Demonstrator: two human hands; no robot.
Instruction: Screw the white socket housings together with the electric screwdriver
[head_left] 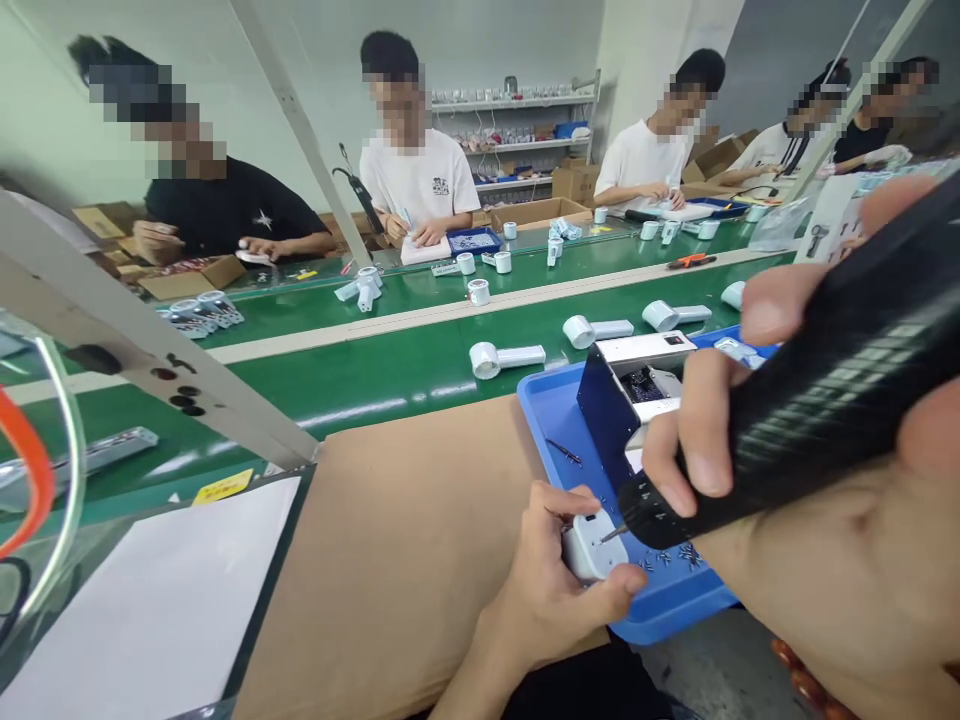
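Note:
My left hand [547, 575] is closed round a small white plastic housing [589, 553], its end face with small holes turned up toward me. In my right hand [701, 430] is a black electric screwdriver [817, 370], held slanted across the right side of the view. The thin bit [613, 535] of the screwdriver reaches the face of the housing; whether a screw sits under it is too small to tell. Under and behind both hands lies a blue tray [555, 410] holding loose small screws [690, 556] and a white-and-black box-shaped screw feeder [611, 410].
Brown cardboard [397, 530] covers the bench on my left, beside a white sheet [165, 600]. Beyond runs a green conveyor [360, 375] with several white round-headed parts [506, 358]. A slanted metal post [150, 330] rises at the left. Several co-workers [420, 180] sit across the line.

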